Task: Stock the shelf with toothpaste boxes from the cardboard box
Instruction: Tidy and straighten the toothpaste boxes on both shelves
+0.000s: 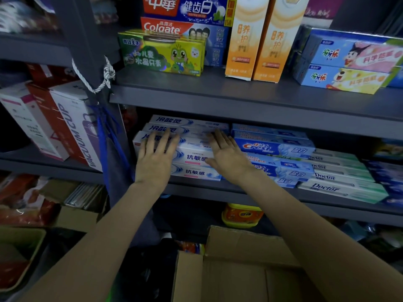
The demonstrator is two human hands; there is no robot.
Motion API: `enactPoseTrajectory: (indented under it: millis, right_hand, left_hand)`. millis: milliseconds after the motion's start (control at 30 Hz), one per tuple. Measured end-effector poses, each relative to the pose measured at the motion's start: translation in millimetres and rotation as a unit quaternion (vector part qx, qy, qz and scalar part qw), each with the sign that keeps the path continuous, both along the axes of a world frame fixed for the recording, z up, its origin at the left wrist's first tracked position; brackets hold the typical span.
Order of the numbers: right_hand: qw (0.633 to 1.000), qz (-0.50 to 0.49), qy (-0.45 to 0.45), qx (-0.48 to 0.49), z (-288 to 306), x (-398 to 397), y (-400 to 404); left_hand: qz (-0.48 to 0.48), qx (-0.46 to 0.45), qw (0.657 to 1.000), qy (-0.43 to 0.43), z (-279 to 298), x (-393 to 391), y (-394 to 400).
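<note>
With the left hand [154, 159] and right hand [226, 156] laid flat, fingers straight and gripping nothing, on the white toothpaste stack [192, 158] at the shelf's [239, 188] 9 o'clock end (cardboard box [237, 269] sits at 6 o'clock), press evenly toward 12 o'clock, squaring it beside the Crest boxes [277, 149].

You face a dark grey metal shelving unit [250, 99] with a dim, bluish light over it. A white twisted rope [102, 80] and a blue fabric strap [104, 136] hang knotted on its grey upright post [78, 40] at left. Further left, a second grey shelf rack [43, 164] holds white-and-red cartons [54, 125].
</note>
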State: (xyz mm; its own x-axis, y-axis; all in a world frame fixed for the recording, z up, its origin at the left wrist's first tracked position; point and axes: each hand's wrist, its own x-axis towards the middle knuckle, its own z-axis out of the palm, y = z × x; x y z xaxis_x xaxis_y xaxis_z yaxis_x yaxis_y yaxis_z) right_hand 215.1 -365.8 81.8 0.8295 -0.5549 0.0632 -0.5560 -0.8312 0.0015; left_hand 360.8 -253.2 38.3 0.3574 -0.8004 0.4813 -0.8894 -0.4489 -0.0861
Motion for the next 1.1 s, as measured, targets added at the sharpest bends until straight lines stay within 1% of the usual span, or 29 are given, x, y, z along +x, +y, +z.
enactPoseTrajectory:
  millis: [33,100,167,233,333,400,433,500,533,600,667,800,900,1100]
  right_hand:
    - [0.999,0.018,-0.044,-0.016,-3,-5,6]
    - [0.992,0.045,-0.119,-0.022,-11,-24,18]
    - [0.987,0.03,-0.158,-0.024,-18,-54,20]
    - [0.983,-0.047,-0.177,0.005,-17,-92,7]
    - [0.954,-0.209,-0.207,0.06,-18,-147,-30]
    - [0.933,-0.259,-0.224,0.11,-21,-171,-50]
    - [0.926,-0.267,-0.227,0.139,-22,-178,-57]
    - [0.923,-0.259,-0.227,0.174,-24,-185,-69]
    - [0.924,-0.252,-0.228,0.176,-24,-187,-73]
    - [0.925,-0.243,-0.234,0.173,-24,-189,-82]
    - [0.927,-0.236,-0.238,0.168,-24,-189,-87]
    - [0.927,-0.215,-0.254,0.172,-25,-188,-93]
    - [0.92,-0.205,-0.276,0.189,-27,-189,-98]
    - [0.918,-0.196,-0.288,0.19,-30,-189,-105]
  left_hand:
    - [-0.009,-0.01,1.0,-0.007,1,-5,-1]
    - [-0.059,-0.046,0.997,-0.02,5,-21,-2]
    - [-0.121,-0.071,0.99,-0.015,10,-44,-6]
    - [-0.162,-0.062,0.985,-0.01,9,-70,-12]
    - [-0.206,-0.011,0.979,-0.01,-7,-106,-23]
    - [-0.214,0.022,0.977,-0.012,-18,-124,-31]
    - [-0.205,0.041,0.978,-0.008,-19,-132,-34]
    - [-0.198,0.069,0.978,0.0,-22,-142,-42]
    - [-0.191,0.084,0.978,-0.003,-22,-145,-46]
    - [-0.173,0.086,0.981,-0.016,-20,-148,-52]
    - [-0.171,0.056,0.984,-0.005,-19,-148,-60]
    - [-0.169,0.026,0.985,-0.009,-17,-148,-70]
    - [-0.158,0.033,0.987,-0.014,-20,-149,-75]
    - [-0.145,0.012,0.989,-0.008,-24,-153,-85]
